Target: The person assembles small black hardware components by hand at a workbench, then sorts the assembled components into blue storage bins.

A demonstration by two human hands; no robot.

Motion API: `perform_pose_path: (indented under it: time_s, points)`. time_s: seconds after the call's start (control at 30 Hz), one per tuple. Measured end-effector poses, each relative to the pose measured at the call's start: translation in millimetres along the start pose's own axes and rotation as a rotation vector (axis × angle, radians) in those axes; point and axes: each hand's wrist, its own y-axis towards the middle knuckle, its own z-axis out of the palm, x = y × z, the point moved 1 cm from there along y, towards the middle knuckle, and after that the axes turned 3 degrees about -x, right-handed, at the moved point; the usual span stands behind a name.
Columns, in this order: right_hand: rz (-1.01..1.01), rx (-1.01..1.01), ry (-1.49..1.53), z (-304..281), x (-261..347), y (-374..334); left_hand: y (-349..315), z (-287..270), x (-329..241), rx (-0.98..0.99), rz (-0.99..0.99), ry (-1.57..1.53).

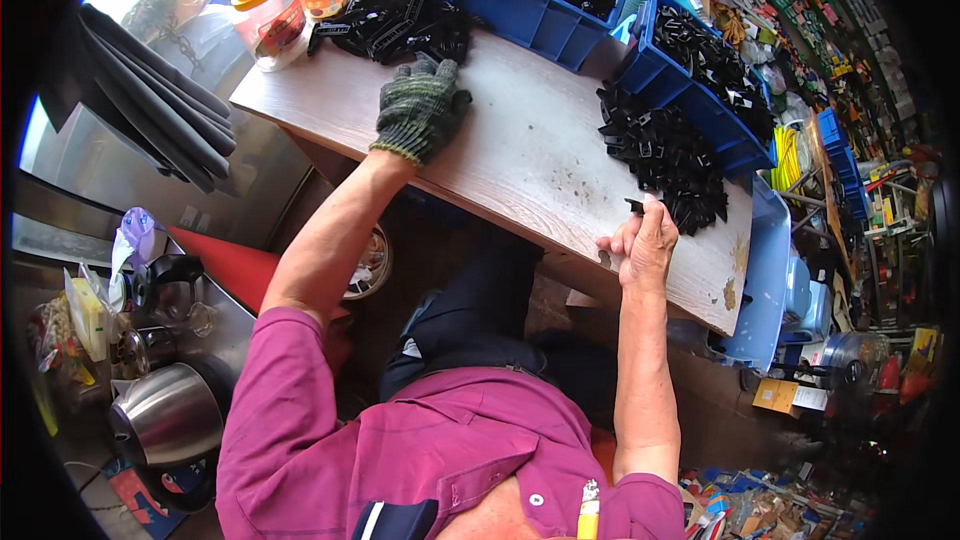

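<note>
My left hand [420,108], in a dark green knitted glove, reaches across the table [530,130] to the near edge of a pile of long black plastic pieces [400,25]. Its fingers are stretched out, and their tips meet the pile. My bare right hand [643,242] is closed by the table's right part, pinching a small black plastic piece [635,207] between thumb and forefinger. Just beyond it lies a heap of small black plastic pieces [665,145], like clips or buckles.
Blue bins [510,10] of black pieces line the table's far side, with another blue bin [690,90] at right. Lidded plastic jars [272,20] stand at the far left corner. A steel kettle [170,415] is at lower left. Crowded shelves [860,70] fill the right.
</note>
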Motion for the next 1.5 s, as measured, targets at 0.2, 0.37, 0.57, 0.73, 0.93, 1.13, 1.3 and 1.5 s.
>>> perform_pose_path:
  time_s: [0.2,0.37,0.57,0.73,0.93,1.13,1.3,1.5]
  points:
    - [-0.014,-0.044,-0.023,2.8,1.8,-2.3,-29.1,-22.2,-10.7,0.049,0.236,-0.062]
    - [-0.024,-0.033,-0.008,3.5,2.0,-4.9,-25.2,-19.6,-4.7,-0.196,0.029,-0.327]
    - [-0.034,-0.010,0.006,2.3,0.8,-4.9,1.4,0.1,7.5,-0.109,0.118,-0.008]
    - [-0.083,-0.005,-0.015,2.9,-1.3,-4.8,1.4,-8.4,-5.7,0.028,0.217,-0.050]
    - [-0.059,-0.031,-0.005,1.5,-1.0,-6.6,-10.5,2.6,-36.3,0.049,0.383,-0.123]
    - [-0.066,-0.037,0.006,3.5,0.5,-7.7,-11.5,11.5,-65.6,0.037,0.393,-0.213]
    - [-0.101,-0.019,-0.012,2.8,-2.2,-6.2,-17.9,18.8,-80.1,0.078,0.482,-0.293]
    - [-0.104,-0.041,0.010,0.7,-2.9,-4.9,-20.5,10.2,-82.3,-0.039,0.325,-0.423]
